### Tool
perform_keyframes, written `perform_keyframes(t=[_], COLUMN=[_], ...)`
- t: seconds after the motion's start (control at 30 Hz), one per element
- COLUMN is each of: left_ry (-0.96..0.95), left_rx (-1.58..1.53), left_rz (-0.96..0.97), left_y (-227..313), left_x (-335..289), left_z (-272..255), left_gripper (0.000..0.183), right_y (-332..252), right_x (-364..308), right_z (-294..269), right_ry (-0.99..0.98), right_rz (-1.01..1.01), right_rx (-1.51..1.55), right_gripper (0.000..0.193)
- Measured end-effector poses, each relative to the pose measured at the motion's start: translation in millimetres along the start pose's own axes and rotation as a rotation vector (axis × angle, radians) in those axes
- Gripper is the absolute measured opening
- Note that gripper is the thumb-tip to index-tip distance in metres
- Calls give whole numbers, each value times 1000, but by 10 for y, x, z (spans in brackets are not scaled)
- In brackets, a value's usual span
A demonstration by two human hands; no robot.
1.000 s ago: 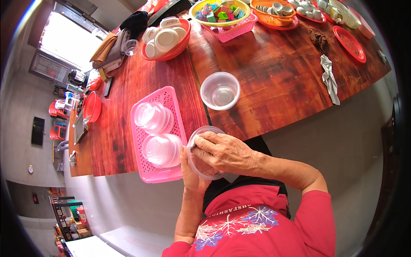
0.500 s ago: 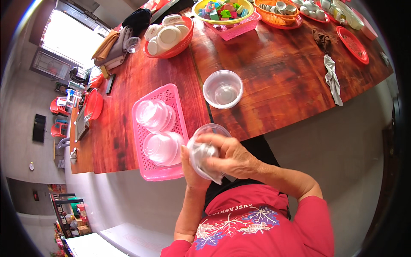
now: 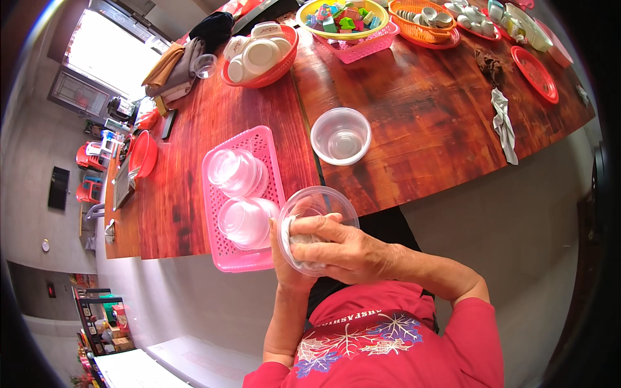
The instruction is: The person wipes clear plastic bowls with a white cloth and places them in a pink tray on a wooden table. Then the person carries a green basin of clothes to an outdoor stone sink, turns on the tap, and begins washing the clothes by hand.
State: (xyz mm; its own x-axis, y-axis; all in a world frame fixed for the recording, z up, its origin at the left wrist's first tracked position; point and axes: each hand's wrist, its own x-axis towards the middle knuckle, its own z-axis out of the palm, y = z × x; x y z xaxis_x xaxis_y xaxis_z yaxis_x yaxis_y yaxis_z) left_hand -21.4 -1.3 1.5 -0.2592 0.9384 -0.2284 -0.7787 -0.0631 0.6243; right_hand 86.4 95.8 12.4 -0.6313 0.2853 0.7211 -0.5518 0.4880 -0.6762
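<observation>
Below centre: left hand (image 3: 291, 270) clamped on clear bowl (image 3: 331, 202); right hand (image 3: 352, 253) inside, fingers closed on pale wad (image 3: 306, 238).

— What's held up there?
— A clear plastic bowl (image 3: 334, 202), round and see-through, with a thin rim.
— Which way does it face?
— Its open mouth is turned up toward the viewer. It's held in the air, just off the view's centre toward six o'clock.
— Anything inside?
— A bunched white piece (image 3: 293, 235), on the bowl's nine o'clock side. Cloth or paper, I can't tell; part of it is hidden.
</observation>
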Motion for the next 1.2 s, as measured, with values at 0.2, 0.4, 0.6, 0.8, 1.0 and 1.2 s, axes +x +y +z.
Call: perform_keyframes(t=[0.2,0.4,0.6,0.8,1.0,1.2], left_ry=[46,225,135,86,-48,-137], left_rx=[-159,34,172,677,805,1194], left_rz=[74,99,254,354,292,555], left_y=[-44,-56,19,-60,-112,-159], left_x=[-72,-17,-27,-12,-120,-129], left_z=[72,47,-64,36,56,-61], left_gripper=[61,68,70,64,87,105], right_y=[199,58,-210,-288,27,315], right_x=[49,-72,-51,66,85,42], right_z=[-99,-101,-396,-134,-365,-484], right_ry=[-16,-265,-167,30,-14,-119], right_rz=[-129,307,274,-138,184,553], right_rx=[-620,-589,237,-675,-527,-181], right_gripper=[33,24,32,33,23,18])
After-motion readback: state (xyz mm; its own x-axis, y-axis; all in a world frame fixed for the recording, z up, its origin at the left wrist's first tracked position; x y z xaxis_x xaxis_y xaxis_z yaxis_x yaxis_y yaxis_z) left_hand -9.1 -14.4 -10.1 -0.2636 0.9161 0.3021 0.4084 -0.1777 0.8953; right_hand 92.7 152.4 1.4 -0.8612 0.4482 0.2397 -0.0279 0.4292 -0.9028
